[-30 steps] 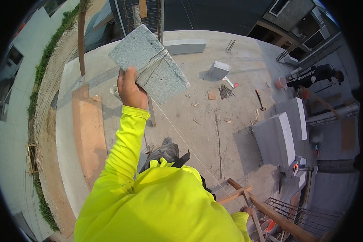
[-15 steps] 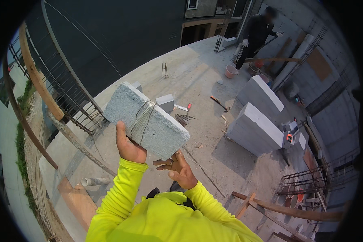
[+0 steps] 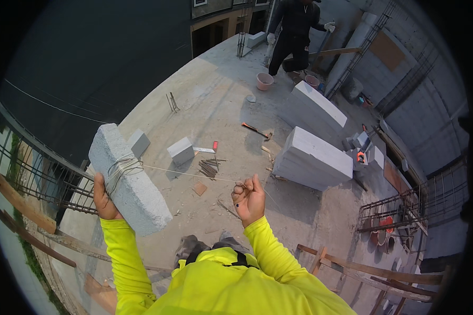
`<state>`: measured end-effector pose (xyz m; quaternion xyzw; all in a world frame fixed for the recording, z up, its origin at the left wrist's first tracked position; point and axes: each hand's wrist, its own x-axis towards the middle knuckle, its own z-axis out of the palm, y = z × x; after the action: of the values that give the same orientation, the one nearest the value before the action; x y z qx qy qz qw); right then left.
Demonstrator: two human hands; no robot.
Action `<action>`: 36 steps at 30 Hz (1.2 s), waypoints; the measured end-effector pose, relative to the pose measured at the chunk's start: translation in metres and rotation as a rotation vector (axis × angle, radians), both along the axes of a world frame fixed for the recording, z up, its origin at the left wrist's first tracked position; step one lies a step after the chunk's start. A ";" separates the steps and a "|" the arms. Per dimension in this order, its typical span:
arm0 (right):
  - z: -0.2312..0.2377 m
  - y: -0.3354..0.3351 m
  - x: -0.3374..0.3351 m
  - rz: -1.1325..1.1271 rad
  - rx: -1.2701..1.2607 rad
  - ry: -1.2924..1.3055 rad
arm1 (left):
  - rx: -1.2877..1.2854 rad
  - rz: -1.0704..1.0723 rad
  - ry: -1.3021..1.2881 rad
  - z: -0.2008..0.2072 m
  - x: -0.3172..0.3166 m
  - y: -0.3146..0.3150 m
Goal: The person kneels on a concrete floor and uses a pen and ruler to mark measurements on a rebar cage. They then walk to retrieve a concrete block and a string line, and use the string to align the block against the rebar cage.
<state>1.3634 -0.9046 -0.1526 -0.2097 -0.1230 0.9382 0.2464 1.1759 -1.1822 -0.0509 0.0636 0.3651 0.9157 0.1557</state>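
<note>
My left hand [image 3: 106, 199] grips a pale grey lightweight concrete block [image 3: 134, 191] by its left side, fingers hidden behind it. String [image 3: 123, 169] is wound several times round the block's middle. From the winding a thin length of string [image 3: 189, 172] runs taut to the right. Its other end is pinched in my right hand [image 3: 248, 199], which is closed with the palm turned up. A loose tail of string appears to trail past my right fingers. The block hangs tilted above the concrete floor.
Large blocks [image 3: 315, 160] stand on the right. Ahead lie a small block [image 3: 181, 151], a square [image 3: 207, 149], steel rods [image 3: 209, 168] and a hammer [image 3: 257, 130]. A co-worker [image 3: 294, 37] stands at the back near a bucket [image 3: 265, 81]. Rebar and timber [image 3: 21, 202] edge the left.
My left hand has moved the block left and turned it. My right hand has left the block's lower edge and drawn string out to the right. The view has shifted.
</note>
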 end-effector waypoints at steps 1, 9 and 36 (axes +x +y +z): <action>0.013 0.017 0.004 -0.158 -0.032 -0.039 | -0.168 -0.015 0.141 -0.002 -0.011 -0.003; 0.087 0.028 0.049 -0.375 0.517 0.216 | -0.515 0.369 0.434 -0.040 -0.110 0.009; -0.176 -0.062 0.226 -0.974 -0.347 -0.993 | -0.602 0.627 0.233 -0.049 -0.261 0.042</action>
<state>1.5898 -0.9669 -0.3283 -0.6792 0.0377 0.5214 0.5152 0.9154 -1.1397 -0.1002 0.0046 0.6319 0.7583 -0.1600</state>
